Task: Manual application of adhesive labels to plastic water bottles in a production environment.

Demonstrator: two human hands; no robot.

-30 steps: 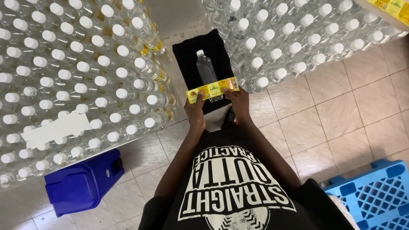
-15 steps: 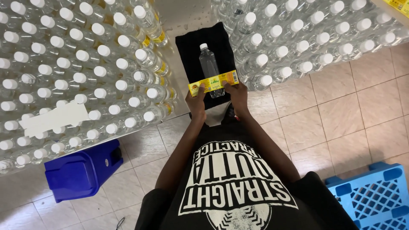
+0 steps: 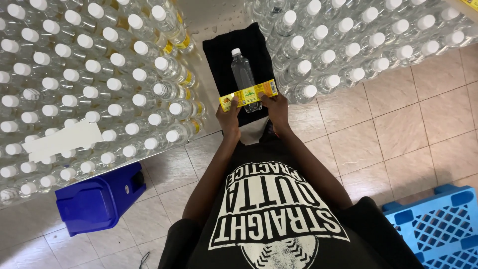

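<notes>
Your left hand (image 3: 228, 113) and right hand (image 3: 275, 107) reach forward, fingers pinching each end of the yellow label (image 3: 248, 94) across the clear bottle (image 3: 243, 78); its base is hidden.

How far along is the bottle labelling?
Done: a few bottles at the left batch's inner edge already carry yellow labels. In hand: the left hand and right hand stretch a yellow label across one clear bottle lying on the black cloth; not yet wrapped round. Left: most capped bottles on the right look bare.
</notes>
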